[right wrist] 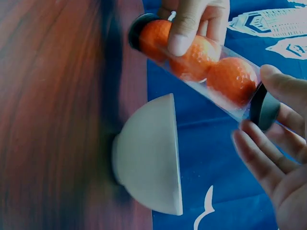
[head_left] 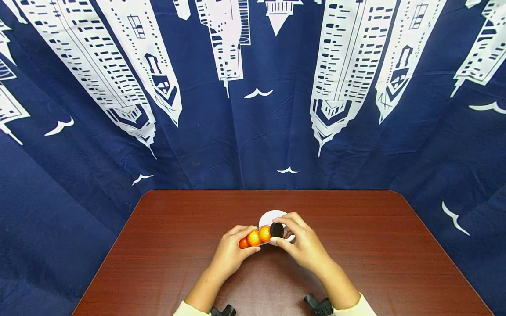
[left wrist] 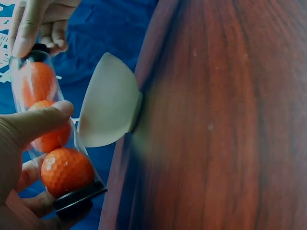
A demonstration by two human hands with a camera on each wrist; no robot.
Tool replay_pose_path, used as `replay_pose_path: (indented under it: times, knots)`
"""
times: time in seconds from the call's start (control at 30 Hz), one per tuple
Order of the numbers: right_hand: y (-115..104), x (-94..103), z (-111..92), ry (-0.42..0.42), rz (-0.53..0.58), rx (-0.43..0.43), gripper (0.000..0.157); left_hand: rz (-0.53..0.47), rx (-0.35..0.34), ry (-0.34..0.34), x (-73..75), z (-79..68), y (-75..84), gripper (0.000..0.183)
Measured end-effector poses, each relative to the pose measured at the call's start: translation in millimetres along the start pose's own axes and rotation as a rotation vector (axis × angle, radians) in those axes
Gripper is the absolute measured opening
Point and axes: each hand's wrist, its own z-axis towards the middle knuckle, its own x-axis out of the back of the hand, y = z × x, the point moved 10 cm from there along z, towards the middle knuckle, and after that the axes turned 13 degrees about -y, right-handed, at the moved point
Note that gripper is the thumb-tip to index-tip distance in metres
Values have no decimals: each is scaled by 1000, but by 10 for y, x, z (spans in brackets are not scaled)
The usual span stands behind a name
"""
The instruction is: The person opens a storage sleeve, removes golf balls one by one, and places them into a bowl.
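Note:
A clear plastic tube (right wrist: 216, 99) holds three orange golf balls (right wrist: 232, 80) in a row, with a black cap at each end. My left hand (head_left: 233, 245) grips the tube around its left part, thumb across the near side. At the tube's right end, my right hand (head_left: 306, 245) pinches the black cap (head_left: 277, 230) between thumb and fingers. The other black cap (left wrist: 79, 197) sits on the end nearer my left palm. Just behind the tube stands a white bowl (right wrist: 148, 158), partly hidden by the tube and right hand in the head view.
The brown wooden table (head_left: 189, 215) has rounded far corners. Behind it hangs a dark blue cloth (head_left: 261, 131) printed with white buildings and birds. Black devices (head_left: 318, 305) are at both wrists, near the bottom edge of the head view.

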Motion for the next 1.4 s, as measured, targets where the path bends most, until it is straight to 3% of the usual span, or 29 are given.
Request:
replay_pose_path:
  times: [0.5, 0.73, 0.93, 1.17, 1.4]
  knots:
    - [-7, 49, -14, -6, 44, 0, 43, -61, 37, -22, -32, 16, -13, 47]
    - [30, 120, -37, 14, 22, -21, 44, -108, 56, 15, -9, 0, -67, 49]
    - [122, 246, -63, 58, -60, -63, 44, -190, 93, 31, 14, -11, -138, 49]
    - [274, 356, -81, 86, -101, -113, 45, -186, 124, 45, 49, -16, -180, 51]
    - [479, 415, -138, 88, -158, -226, 46, -212, 171, 37, 50, -15, -261, 53]
